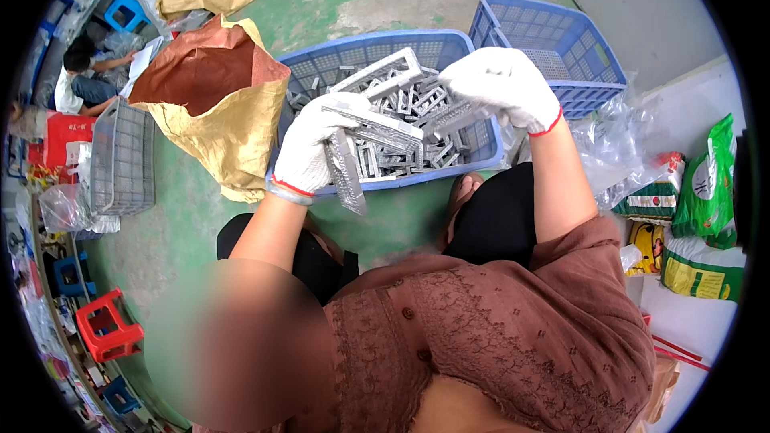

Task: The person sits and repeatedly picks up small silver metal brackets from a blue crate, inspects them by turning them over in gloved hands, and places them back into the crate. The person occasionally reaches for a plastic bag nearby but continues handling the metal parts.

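At the centre of the frame, two grey bars point(383, 130) are gripped by the left hand point(309, 144) (white-gloved, like the other) over the near-left part of a blue basket point(490, 148), in which many grey pieces point(429, 104) are heaped. Right of centre, the right hand point(509, 87) is curled beside another grey bar point(453, 118), though whether it is gripped cannot be told; at upper left, a yellow sack point(215, 146) is placed.
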The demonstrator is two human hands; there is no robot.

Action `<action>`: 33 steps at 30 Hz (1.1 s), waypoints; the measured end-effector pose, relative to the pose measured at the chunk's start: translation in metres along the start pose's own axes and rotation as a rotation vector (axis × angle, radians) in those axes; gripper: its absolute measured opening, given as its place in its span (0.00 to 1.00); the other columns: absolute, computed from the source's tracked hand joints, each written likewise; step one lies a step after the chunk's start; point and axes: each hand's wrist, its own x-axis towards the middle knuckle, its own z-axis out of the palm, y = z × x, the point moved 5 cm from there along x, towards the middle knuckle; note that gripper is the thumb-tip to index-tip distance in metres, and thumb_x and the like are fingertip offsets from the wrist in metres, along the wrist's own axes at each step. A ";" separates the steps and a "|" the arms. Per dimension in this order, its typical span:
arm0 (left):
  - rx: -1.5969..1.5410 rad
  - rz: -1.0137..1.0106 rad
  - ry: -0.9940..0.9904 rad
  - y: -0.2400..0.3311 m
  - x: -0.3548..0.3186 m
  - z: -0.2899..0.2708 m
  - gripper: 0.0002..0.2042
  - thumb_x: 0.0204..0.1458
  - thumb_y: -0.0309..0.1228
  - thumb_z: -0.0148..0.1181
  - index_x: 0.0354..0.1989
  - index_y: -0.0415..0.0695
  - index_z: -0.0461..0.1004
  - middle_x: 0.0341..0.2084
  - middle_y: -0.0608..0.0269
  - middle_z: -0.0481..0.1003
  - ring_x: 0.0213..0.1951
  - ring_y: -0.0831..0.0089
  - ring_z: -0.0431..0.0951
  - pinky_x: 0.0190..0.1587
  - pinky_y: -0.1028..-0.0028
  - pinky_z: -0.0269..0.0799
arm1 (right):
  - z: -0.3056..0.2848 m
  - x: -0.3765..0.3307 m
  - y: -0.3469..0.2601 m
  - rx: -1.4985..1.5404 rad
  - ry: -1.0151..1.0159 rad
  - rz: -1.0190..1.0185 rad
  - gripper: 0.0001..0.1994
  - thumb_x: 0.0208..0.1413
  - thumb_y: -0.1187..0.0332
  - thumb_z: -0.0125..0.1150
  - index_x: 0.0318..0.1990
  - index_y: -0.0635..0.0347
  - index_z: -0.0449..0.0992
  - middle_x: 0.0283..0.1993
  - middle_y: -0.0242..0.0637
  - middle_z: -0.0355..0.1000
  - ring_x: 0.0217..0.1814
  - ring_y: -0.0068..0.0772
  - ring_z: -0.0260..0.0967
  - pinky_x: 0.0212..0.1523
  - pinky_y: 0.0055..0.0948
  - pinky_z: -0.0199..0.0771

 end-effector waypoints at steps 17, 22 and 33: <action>-0.035 -0.025 -0.178 0.014 -0.016 0.019 0.16 0.45 0.19 0.55 0.45 0.29 0.74 0.48 0.37 0.75 0.52 0.52 0.77 0.55 0.66 0.74 | 0.032 0.013 0.008 -0.081 -0.016 -0.248 0.17 0.54 0.68 0.61 0.52 0.60 0.79 0.39 0.34 0.82 0.39 0.22 0.77 0.39 0.21 0.74; 0.110 -0.060 -0.080 0.023 -0.019 0.005 0.15 0.46 0.18 0.54 0.44 0.29 0.74 0.46 0.42 0.77 0.51 0.57 0.78 0.51 0.72 0.76 | 0.028 0.012 0.006 0.104 0.074 -0.178 0.13 0.56 0.70 0.63 0.49 0.60 0.81 0.40 0.34 0.81 0.41 0.21 0.75 0.42 0.20 0.73; 0.364 -0.050 -0.032 0.032 -0.027 0.031 0.17 0.43 0.25 0.61 0.43 0.29 0.78 0.37 0.56 0.79 0.31 0.75 0.76 0.34 0.80 0.71 | 0.043 0.008 -0.008 0.116 0.071 0.023 0.12 0.55 0.65 0.67 0.45 0.58 0.83 0.27 0.26 0.76 0.22 0.11 0.62 0.20 0.16 0.59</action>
